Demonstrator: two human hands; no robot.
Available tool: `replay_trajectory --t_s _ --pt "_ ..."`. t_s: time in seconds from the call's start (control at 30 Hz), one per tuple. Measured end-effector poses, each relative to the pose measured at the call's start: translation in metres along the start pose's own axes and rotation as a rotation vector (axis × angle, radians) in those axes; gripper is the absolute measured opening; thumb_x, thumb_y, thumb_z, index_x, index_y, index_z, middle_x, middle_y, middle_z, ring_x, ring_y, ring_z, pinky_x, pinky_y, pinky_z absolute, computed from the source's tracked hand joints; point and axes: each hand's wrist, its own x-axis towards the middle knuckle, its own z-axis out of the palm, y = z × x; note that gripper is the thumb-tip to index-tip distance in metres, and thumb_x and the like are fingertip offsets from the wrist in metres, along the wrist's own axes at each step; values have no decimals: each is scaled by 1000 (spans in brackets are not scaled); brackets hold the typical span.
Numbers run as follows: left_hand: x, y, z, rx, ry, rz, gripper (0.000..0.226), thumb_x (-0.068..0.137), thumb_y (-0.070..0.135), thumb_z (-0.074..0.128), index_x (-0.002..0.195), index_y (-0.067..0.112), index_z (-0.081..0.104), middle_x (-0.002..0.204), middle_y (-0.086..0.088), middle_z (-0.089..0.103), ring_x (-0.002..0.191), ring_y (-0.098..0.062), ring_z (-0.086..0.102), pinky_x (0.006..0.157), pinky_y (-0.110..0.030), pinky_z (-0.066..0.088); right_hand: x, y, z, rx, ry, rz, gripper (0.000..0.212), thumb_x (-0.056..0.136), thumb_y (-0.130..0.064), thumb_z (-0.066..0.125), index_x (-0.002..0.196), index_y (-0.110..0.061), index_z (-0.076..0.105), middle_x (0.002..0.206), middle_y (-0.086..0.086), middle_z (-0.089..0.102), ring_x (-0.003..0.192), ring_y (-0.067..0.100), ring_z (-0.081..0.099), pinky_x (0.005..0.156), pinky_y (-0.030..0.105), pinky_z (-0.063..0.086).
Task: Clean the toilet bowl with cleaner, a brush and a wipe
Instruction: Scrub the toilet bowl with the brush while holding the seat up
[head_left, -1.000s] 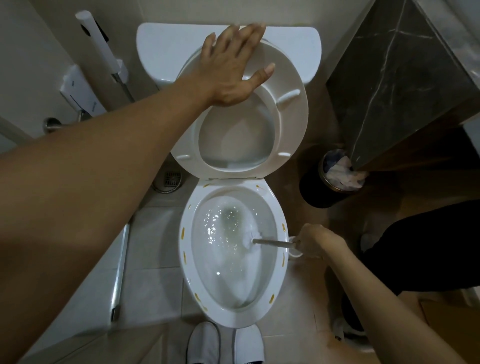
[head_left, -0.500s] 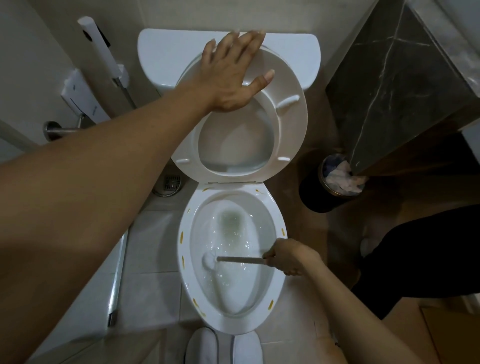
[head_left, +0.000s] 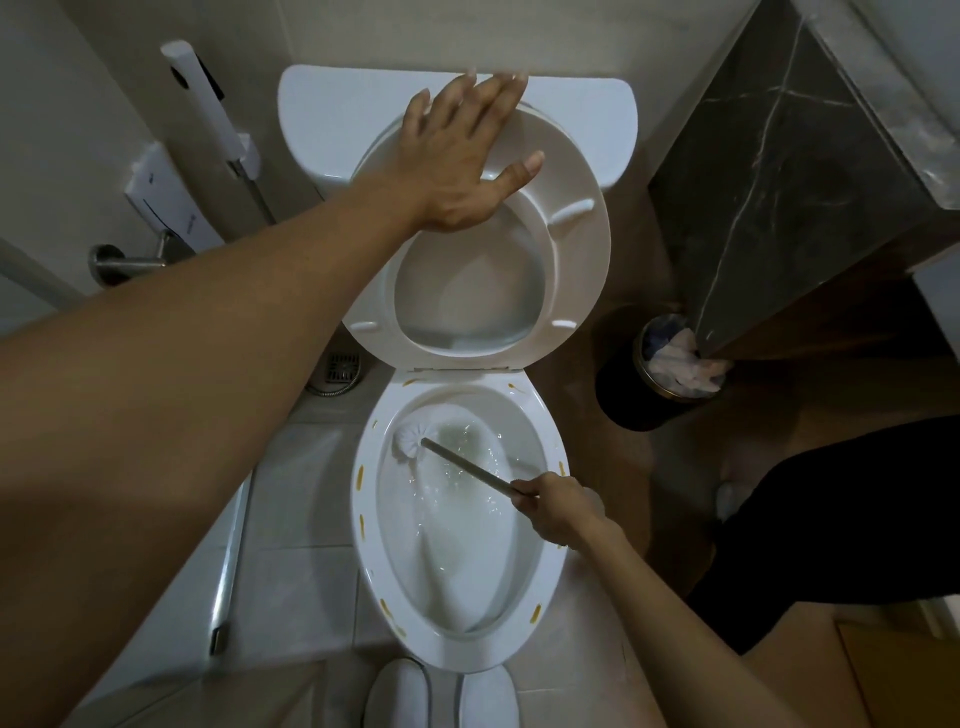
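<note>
White toilet brush (head_left: 410, 438) down inside the toilet bowl (head_left: 370, 525), head pressed against the inner wall at the far left, just under the rim. Thin grey handle slanting from the brush head toward the near right, across the foamy water. Right hand (head_left: 563, 512) at the right edge of the bowl, fingers curled tight round the end of the handle, so the brush head well away from the grip, on the other side of the bowl. End of the handle hidden inside the fist. Left hand (head_left: 464, 156) up high, flat with fingers spread, pressing on the raised toilet seat (head_left: 571, 249), fingertips reaching the top of the white tank (head_left: 332, 119). Small yellow-brown marks dotted round the rim of the bowl. Bottom of the bowl hard to see under the bubbles and water. Two white slippers (head_left: 441, 696) at the near end of the bowl, cut off by the lower edge. Pale floor tiles (head_left: 301, 499) on the left, with a metal floor drain (head_left: 340, 366) beside the toilet base. White spray handle (head_left: 208, 98) hanging on the left wall, near a white holder (head_left: 166, 202). On the right, a black round bin (head_left: 649, 384) with crumpled paper inside, tucked partly under a dark marble counter (head_left: 779, 171). Dark clothing (head_left: 841, 519) at the right side, partly out of view.
</note>
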Motion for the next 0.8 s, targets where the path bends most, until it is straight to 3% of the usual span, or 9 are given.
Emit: replay_trajectory --t_s 0.13,0.27,0.37,0.53,0.7,0.8 --pt "-1 2 -2 -4 -25 -8 71 96 60 20 152 24 -7 160 3 -5 147 -22 -6 116 -48 -4 -8 12 4 73 29 28 38 100 -38 43 135 -28 54 121 5 64 105 25 60 91 33 49" --pt "-2 3 -5 -3 -50 -25 71 96 60 21 152 25 -8 160 4 -8 147 -21 -7 116 -48 -4 -23 22 2 138 40 31 36 100 -36 43 126 -18 60 109 5 64 99 26 62 86 39 52" --pt "-3 5 -9 11 -79 -30 72 96 60 20 151 25 -10 160 4 -9 147 -21 -7 117 -49 -4 -35 26 -3 117 42 28 37 100 -37 42 124 -15 59 97 -2 51 103 26 60 82 35 48" --pt "-4 10 -14 20 -108 -63 72 96 60 21 151 25 -10 160 4 -8 147 -21 -6 117 -50 -3 -51 31 -14 113 65 16 29 100 -28 42 110 -9 61 105 8 62 100 28 61 86 41 51" --pt "-6 12 -17 9 -112 -63 72 97 59 22 152 24 -8 160 3 -7 147 -20 -6 117 -48 -1 -61 41 -15 149 83 -66 29 101 -24 40 113 -10 62 87 -3 52 100 28 60 82 36 48" --pt "-6 12 -17 -1 -101 -62 73 96 60 22 152 23 -7 160 3 -8 147 -20 -6 117 -47 -1 -63 42 -15 178 88 -82 31 102 -25 40 121 -11 60 94 -2 53 95 24 60 79 32 46"
